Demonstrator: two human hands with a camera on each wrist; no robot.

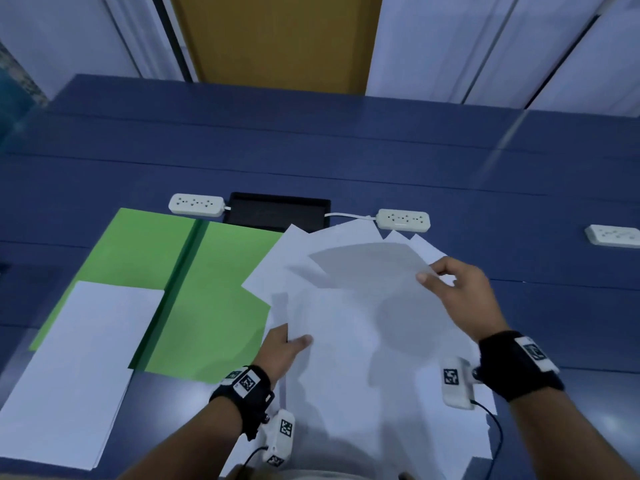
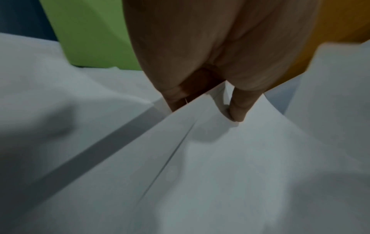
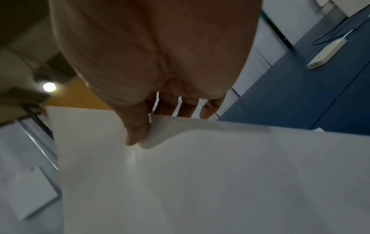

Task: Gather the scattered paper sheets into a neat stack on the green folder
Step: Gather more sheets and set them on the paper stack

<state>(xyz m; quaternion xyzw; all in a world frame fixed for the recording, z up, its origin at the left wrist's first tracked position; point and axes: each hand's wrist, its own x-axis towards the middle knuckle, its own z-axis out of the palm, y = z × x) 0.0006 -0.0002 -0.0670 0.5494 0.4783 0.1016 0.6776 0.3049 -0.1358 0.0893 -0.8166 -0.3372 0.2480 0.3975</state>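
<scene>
Head view shows my left hand (image 1: 282, 348) and right hand (image 1: 460, 292) pinching the fanned paper sheets (image 1: 363, 313); I'd square edges before swinging toward nine o'clock onto the green folder (image 1: 214, 289).

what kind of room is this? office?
Probably an office or meeting room. A long blue table carries several white power strips around a black cable hatch, as shared desks do. An open green folder and loose paper sheets lie on it, with pale wall panels behind.

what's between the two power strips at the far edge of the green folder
A black tray-like inset in the table, between the left strip and right strip; head view.
</scene>
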